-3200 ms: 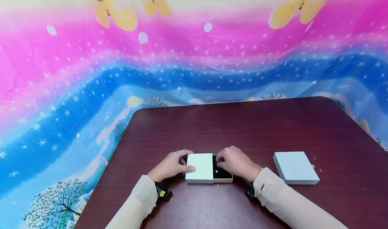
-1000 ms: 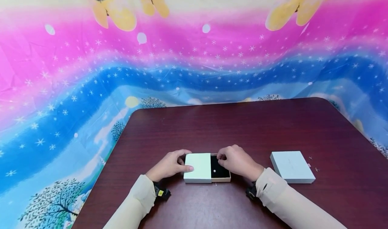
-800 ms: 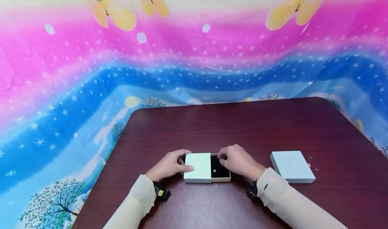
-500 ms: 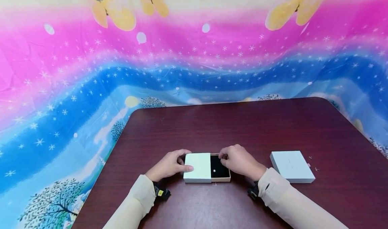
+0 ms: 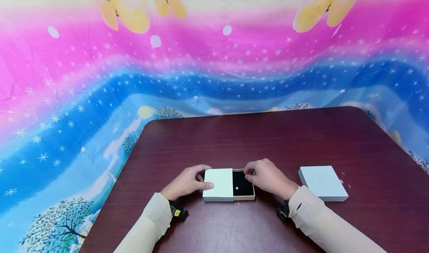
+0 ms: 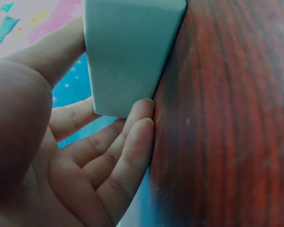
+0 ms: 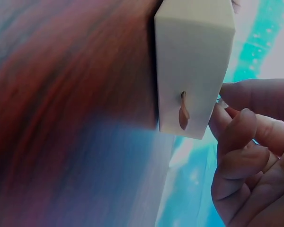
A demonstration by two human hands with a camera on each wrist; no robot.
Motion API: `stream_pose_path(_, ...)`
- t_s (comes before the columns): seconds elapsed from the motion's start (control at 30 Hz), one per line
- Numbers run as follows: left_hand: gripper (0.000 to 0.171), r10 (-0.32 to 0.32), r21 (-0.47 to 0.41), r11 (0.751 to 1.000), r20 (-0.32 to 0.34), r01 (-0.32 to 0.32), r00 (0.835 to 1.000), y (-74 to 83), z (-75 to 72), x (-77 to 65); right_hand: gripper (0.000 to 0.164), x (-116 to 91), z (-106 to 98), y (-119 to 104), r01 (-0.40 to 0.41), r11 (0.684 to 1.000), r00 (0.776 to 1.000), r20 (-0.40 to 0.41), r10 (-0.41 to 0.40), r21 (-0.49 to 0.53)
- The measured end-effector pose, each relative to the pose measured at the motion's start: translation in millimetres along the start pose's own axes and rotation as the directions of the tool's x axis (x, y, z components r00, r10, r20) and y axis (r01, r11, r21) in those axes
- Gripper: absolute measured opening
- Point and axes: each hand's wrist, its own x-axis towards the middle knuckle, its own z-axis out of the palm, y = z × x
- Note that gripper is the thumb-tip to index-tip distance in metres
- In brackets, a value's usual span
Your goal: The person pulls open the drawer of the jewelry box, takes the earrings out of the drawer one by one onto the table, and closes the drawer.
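A white jewelry box stands on the table, its sleeve (image 5: 218, 184) covering the left part and its drawer (image 5: 244, 198) slid out to the right. My left hand (image 5: 187, 182) grips the sleeve, thumb on top and fingers along the far left side. On the drawer's black pad (image 5: 242, 180) sits a small pearl stud (image 5: 237, 188). My right hand (image 5: 268, 176) reaches over the drawer's far right corner, thumb and forefinger pinching a tiny pale shiny piece (image 7: 222, 102), mostly hidden. A ribbon pull tab (image 7: 183, 113) hangs from the drawer's end.
A second white box (image 5: 323, 183) lies closed to the right, near my right sleeve. Beside it are two tiny pieces (image 5: 350, 186), too small to identify. The dark red table (image 5: 254, 137) ends at a printed cloth backdrop (image 5: 214, 67).
My right hand has drawn slightly to the right, its fingertips moving toward the drawer's far right corner. The left hand, the box and the pearl stud stay in place.
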Motion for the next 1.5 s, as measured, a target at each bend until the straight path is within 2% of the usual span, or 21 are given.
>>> stream_pose_path(0.33, 0.069, -0.003, -0.01, 1.0, 0.005, 0.003, 1.0, 1.3, -0.4, -0.4, 0.007, -3, -4, 1, -0.041, 0.999, 0.999, -0.024, 0.042, 0.027)
stream_pose_path(0.6, 0.069, -0.001, -0.005, 1.0, 0.006, 0.001, 1.0, 1.5, 0.2, -0.5, 0.007, -7, -7, 5, -0.083, 0.994, 0.997, 0.004, 0.083, 0.076)
stream_pose_path(0.87, 0.07, -0.012, -0.006, 1.0, 0.006, 0.012, 1.0, 2.1, 0.4, -1.9, 0.005, -8, -8, 12, -0.066, 0.998, 0.997, -0.028, 0.066, 0.012)
stream_pose_path(1.3, 0.069, -0.015, -0.006, 1.0, 0.005, 0.015, 1.0, 3.0, -1.3, -0.7, 0.004, -9, -10, 18, -0.07, 0.998, 0.997, -0.04, 0.07, 0.004)
stream_pose_path(1.5, 0.07, -0.009, -0.008, 1.0, 0.006, 0.009, 1.0, 3.2, -0.5, -1.6, 0.004, -12, -10, 19, -0.097, 0.995, 0.995, -0.036, 0.097, -0.002)
